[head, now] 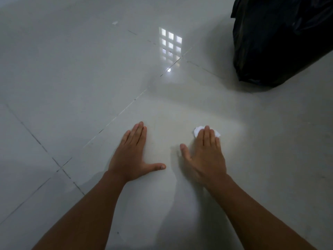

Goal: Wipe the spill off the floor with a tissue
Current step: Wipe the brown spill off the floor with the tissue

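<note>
While the pale tiled floor (72,73) fills nearly the whole frame, crossed by thin grout lines and marked in the upper middle by a bright window reflection (170,45), no clearly edged spill can be made out on it; only a faint wet-looking sheen is suggested in the lower middle, between and below the forearms, and this is offered as a judgement rather than a thing seen. A black plastic bag (281,40) is set in the upper right of the frame, well apart from both hands. A small pale scrap (114,23) is visible far off in the upper left, too small to identify. Lower in the frame, the left hand (132,154) is laid flat on the tile, palm down, fingers together and thumb spread toward the centre, with nothing held; it appears to be used as a brace. The right hand (207,156) is likewise flattened, but its fingertips are pressed on the white tissue (198,131), which is pinned against the floor rather than gripped, crumpled, with its edges showing on either side of the fingers. The tissue thus lies at the far tip of the right hand, right of centre and well clear of the left hand, so the wipe is best carried by the right hand. If the sheen is indeed the spill, the tissue would need to be drawn back toward the bottom of the frame and slightly leftward.
</note>
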`<state>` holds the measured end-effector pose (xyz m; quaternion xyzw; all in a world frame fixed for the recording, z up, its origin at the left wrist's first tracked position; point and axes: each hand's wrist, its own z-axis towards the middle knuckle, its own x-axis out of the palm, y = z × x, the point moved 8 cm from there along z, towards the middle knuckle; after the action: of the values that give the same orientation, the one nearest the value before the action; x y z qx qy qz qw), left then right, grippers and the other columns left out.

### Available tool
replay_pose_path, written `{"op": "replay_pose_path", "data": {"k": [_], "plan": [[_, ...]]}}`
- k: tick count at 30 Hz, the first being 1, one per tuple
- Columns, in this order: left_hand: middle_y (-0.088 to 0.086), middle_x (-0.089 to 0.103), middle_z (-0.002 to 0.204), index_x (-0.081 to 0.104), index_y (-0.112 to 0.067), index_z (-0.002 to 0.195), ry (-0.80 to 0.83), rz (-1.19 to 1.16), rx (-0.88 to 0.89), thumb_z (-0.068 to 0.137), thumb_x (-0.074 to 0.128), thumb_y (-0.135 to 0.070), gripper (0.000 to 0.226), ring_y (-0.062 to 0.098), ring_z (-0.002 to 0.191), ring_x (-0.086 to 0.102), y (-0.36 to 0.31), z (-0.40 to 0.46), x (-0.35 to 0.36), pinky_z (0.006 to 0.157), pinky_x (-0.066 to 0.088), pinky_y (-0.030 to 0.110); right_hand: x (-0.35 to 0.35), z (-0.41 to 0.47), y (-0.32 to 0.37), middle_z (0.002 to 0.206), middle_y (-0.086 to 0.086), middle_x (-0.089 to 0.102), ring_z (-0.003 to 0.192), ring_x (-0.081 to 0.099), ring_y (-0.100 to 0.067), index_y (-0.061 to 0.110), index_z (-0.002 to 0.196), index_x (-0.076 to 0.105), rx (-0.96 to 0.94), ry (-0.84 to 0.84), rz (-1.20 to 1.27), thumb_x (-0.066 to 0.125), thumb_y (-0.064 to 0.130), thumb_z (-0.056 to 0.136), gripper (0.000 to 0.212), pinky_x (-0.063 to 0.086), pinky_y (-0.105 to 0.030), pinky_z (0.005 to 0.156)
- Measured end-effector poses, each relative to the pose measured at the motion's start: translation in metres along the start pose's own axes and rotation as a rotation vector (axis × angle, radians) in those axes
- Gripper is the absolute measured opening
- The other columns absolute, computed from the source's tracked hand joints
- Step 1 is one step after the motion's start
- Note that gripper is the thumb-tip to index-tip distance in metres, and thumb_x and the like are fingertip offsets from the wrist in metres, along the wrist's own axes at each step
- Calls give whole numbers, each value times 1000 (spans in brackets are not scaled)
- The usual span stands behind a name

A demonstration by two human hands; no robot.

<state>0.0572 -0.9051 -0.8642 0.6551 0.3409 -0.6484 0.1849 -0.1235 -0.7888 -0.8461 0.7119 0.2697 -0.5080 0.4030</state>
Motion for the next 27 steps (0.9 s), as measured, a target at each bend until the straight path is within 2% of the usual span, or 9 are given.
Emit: {"op": "replay_pose_path", "data": {"k": [3,7,9,12,14,17,20,25,27], "plan": [[16,10,167,16,0,155,-23,4,18,61,30,-102,140,23,155,6,-1,2,-1,125,11,46,5,0,12,166,-14,9,153,6,-24,5,156,14,-91,89,19,12,71,87,95,3,-38,124],[15,9,167,14,0,156,-29,19,20,62,29,-101,138,24,155,6,-2,0,-1,125,10,46,-8,46,-19,166,-15,3,153,1,-25,4,156,8,100,114,60,20,63,97,85,1,-41,124],[18,10,166,15,1,155,-8,42,33,65,29,-99,135,27,155,7,-4,-2,-1,125,11,47,-2,27,7,166,-14,8,153,5,-25,5,156,13,-127,154,26,17,64,97,83,2,-38,124],[20,12,165,18,3,154,27,97,56,69,24,-98,132,29,155,8,-7,-4,3,124,13,52,-4,-30,8,159,-10,34,148,27,-23,13,150,38,-434,133,-59,11,59,97,75,11,-35,123],[20,11,166,18,4,154,54,113,68,69,23,-99,133,29,155,7,-8,-4,4,124,14,52,-14,-36,-36,157,-7,39,147,31,-21,17,148,42,-336,56,-95,15,53,97,68,14,-38,123],[20,11,166,18,4,154,43,128,80,69,26,-98,133,28,155,6,-10,-4,4,124,14,52,-22,-3,-87,163,-11,23,151,17,-23,11,154,27,-34,-16,-85,12,52,96,72,6,-39,124],[19,11,166,18,3,154,22,134,80,70,27,-98,132,28,155,7,-9,-5,5,124,13,52,-12,36,-62,165,-16,13,153,7,-27,4,155,19,47,-47,26,19,48,100,70,3,-41,124],[20,15,165,21,4,153,25,122,85,70,32,-96,130,29,154,12,-10,-5,3,123,15,52,16,-44,14,159,-15,31,149,25,-27,6,151,35,-553,151,-40,28,51,100,69,19,-41,122],[19,16,165,23,3,153,32,109,88,70,34,-96,130,28,154,13,-10,-5,3,123,17,53,4,-60,-26,156,-12,38,146,33,-24,9,148,43,-567,98,-38,32,47,101,61,25,-40,120]]}}
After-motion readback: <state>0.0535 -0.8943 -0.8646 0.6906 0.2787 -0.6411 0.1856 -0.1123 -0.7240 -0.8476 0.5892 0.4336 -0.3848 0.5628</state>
